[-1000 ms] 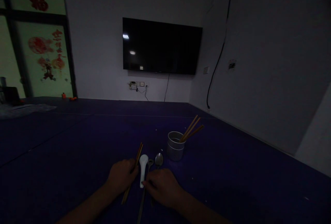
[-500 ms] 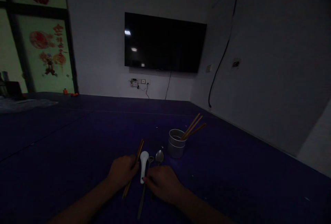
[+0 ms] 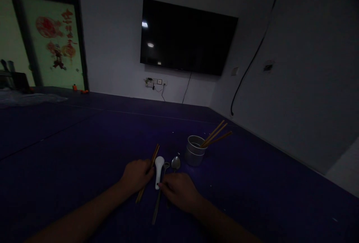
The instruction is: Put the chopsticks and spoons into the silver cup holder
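My left hand is closed round a pair of wooden chopsticks, whose ends stick out above and below it. Just right of them a white spoon lies bowl away from me. A long thin metal utensil with a ring-like far end lies beside it. My right hand, fingers curled, covers part of a metal spoon. Its fingertips reach the white spoon's handle end; what they grip, if anything, is hidden. A metal cup holding several wooden chopsticks stands behind the right hand.
The utensils lie on a dark purple surface with small pale specks. Clear plastic sheeting lies at the far left, small orange things beyond it. A television hangs on the wall; a black cable hangs at right.
The view has tipped slightly downward and shifted, so the scene sits a little higher and further right. Both hands keep nearly the same places among the utensils.
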Demonstrator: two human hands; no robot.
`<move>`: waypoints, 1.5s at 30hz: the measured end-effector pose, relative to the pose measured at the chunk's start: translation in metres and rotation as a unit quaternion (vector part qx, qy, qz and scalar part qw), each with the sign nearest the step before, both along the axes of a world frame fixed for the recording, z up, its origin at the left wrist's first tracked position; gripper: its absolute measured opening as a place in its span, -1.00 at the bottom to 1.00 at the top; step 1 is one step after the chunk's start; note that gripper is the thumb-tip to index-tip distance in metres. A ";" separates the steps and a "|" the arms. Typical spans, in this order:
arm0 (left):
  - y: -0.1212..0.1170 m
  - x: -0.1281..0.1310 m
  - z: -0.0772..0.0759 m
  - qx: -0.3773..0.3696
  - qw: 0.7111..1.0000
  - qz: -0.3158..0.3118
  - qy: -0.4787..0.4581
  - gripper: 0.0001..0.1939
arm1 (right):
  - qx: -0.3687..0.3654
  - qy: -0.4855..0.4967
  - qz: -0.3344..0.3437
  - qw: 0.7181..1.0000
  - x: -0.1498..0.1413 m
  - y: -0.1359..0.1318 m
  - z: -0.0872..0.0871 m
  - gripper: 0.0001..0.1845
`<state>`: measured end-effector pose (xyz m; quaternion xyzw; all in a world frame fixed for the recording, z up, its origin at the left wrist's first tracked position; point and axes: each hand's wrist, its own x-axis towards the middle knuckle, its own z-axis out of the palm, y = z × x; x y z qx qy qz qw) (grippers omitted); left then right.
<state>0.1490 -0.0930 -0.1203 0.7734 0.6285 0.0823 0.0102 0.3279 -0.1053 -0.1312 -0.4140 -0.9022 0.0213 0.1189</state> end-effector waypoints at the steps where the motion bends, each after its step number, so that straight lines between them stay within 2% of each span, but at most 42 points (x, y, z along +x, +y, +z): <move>1: 0.000 0.000 0.000 0.000 1.000 -0.002 0.002 -0.66 | -0.001 -0.002 -0.001 1.000 0.000 0.000 0.000 -0.72; 17: 0.002 -0.003 -0.002 0.003 1.000 0.005 0.012 -0.64 | 0.010 0.018 -0.005 1.000 -0.004 0.003 -0.005 -0.72; 25: 0.002 -0.001 -0.001 -0.002 0.999 0.034 0.009 -0.62 | 0.033 0.023 -0.001 0.999 -0.005 0.001 -0.007 -0.72; 37: 0.007 -0.004 -0.006 -0.003 0.999 0.051 -0.008 -0.56 | 0.050 0.024 0.004 0.998 -0.004 0.005 -0.010 -0.70; 45: 0.003 -0.002 0.000 -0.014 0.997 0.070 0.001 -0.55 | 0.066 0.016 -0.005 0.998 -0.003 0.007 -0.012 -0.67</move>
